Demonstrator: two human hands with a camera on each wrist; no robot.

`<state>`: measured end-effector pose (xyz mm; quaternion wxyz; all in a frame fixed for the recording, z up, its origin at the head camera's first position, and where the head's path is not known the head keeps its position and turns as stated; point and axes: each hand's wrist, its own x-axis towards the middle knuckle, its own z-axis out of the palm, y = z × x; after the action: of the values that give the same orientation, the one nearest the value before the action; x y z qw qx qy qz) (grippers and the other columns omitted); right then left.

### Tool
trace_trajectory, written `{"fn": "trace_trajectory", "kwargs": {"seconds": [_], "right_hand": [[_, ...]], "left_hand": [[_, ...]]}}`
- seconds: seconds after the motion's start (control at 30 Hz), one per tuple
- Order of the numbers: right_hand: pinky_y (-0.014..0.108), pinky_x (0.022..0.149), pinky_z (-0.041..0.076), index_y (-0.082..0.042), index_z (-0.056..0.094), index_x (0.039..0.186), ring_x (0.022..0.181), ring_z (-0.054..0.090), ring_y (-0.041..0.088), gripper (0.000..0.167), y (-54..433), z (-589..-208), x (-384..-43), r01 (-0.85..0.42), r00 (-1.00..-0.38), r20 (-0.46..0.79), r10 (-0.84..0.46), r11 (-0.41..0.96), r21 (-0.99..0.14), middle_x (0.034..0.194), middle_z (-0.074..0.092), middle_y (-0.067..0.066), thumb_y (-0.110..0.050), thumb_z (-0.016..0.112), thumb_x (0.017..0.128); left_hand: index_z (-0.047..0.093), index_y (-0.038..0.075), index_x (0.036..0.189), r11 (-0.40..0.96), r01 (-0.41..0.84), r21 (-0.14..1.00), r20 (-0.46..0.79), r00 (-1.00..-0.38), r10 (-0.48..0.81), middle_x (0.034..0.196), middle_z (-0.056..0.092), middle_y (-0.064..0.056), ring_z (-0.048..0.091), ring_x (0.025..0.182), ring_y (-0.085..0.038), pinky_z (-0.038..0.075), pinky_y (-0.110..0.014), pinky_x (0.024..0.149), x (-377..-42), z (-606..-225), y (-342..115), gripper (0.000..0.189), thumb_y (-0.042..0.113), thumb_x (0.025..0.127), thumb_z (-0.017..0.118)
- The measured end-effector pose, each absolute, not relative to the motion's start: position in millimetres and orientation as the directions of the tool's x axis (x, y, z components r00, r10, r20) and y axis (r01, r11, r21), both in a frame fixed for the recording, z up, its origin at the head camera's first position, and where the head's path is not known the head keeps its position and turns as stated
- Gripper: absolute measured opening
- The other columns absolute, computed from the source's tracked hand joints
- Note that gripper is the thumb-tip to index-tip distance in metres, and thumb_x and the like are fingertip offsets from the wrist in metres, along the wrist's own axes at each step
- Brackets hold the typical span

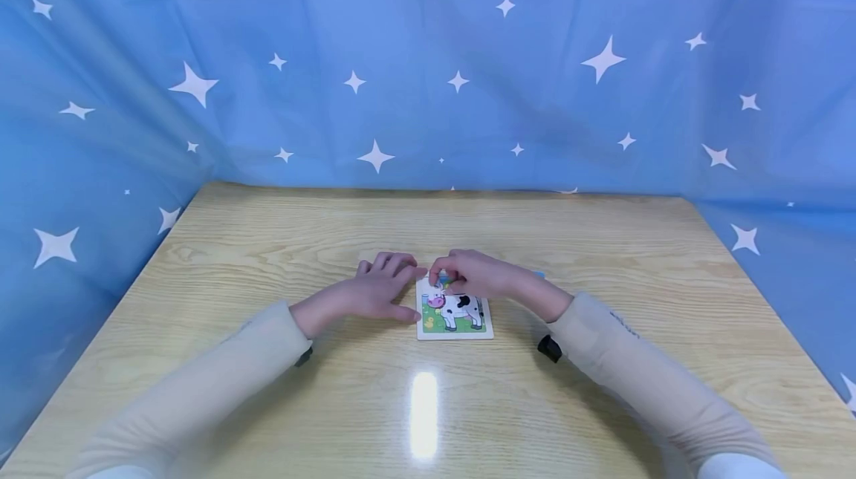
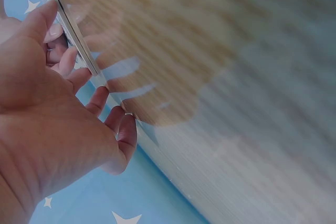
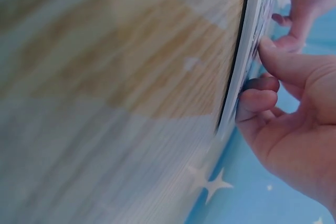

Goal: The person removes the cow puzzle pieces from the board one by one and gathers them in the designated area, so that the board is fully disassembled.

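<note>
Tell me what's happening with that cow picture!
A person is busy with a cow picture board lying flat on the wooden table. Their right hand is bent over the top part, with finger and thumb down near the cow's head; I can't tell whether they're pinching something. Their left hand is spread out at the board's left edge.
</note>
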<state>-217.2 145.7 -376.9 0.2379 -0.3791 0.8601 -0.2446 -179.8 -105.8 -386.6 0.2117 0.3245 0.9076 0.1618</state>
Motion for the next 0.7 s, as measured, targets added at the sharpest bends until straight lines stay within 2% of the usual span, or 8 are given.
{"fn": "trace_trajectory", "kwargs": {"seconds": [0.17, 0.37, 0.57, 0.7], "right_hand": [[0.031, 0.08, 0.043, -0.009, 0.071, 0.121, 0.084, 0.046, 0.018, 0.019, 145.0, -377.2, -217.7, -0.532, -0.608, -0.226, -0.761, 0.602, -0.596, 0.098, 0.05, 0.006, 0.002, 0.071, 0.106], [0.032, 0.084, 0.049, -0.009, 0.072, 0.106, 0.089, 0.053, 0.019, 0.01, 145.8, -377.3, -216.1, -0.519, -0.638, -0.219, -0.738, 0.622, -0.586, 0.113, 0.055, 0.011, 0.001, 0.072, 0.105], [0.031, 0.083, 0.05, -0.008, 0.074, 0.123, 0.083, 0.054, 0.018, 0.021, 145.5, -376.3, -212.1, -0.518, -0.642, -0.204, -0.739, 0.615, -0.595, 0.117, 0.057, 0.013, 0.002, 0.073, 0.105], [0.031, 0.082, 0.05, -0.009, 0.075, 0.125, 0.082, 0.053, 0.017, 0.022, 145.9, -376.1, -211.5, -0.547, -0.63, -0.196, -0.752, 0.608, -0.575, 0.116, 0.057, 0.012, 0.001, 0.073, 0.105]], "left_hand": [[0.031, 0.006, 0.172, 0.735, 0.52, 0.435, -0.281, -0.697, 0.66, 0.174, 0.024, -0.023, 0.018, 0.159, -0.048, 0.026, -0.072, 0.115, -179.8, -386.3, -106.0, 0.085, 0.044, 0.107, 0.071], [0.035, 0.005, 0.171, 0.739, 0.525, 0.421, -0.273, -0.704, 0.656, 0.173, 0.026, -0.022, 0.021, 0.157, -0.046, 0.029, -0.068, 0.113, -179.7, -385.5, -102.9, 0.083, 0.044, 0.107, 0.071], [0.035, 0.005, 0.171, 0.739, 0.52, 0.428, -0.278, -0.702, 0.656, 0.173, 0.026, -0.022, 0.02, 0.157, -0.046, 0.028, -0.069, 0.113, -179.4, -384.5, -103.2, 0.083, 0.044, 0.107, 0.071], [0.035, 0.005, 0.171, 0.737, 0.524, 0.427, -0.276, -0.701, 0.658, 0.172, 0.026, -0.022, 0.021, 0.157, -0.046, 0.029, -0.068, 0.113, -179.2, -384.7, -103.5, 0.083, 0.044, 0.107, 0.07]]}}
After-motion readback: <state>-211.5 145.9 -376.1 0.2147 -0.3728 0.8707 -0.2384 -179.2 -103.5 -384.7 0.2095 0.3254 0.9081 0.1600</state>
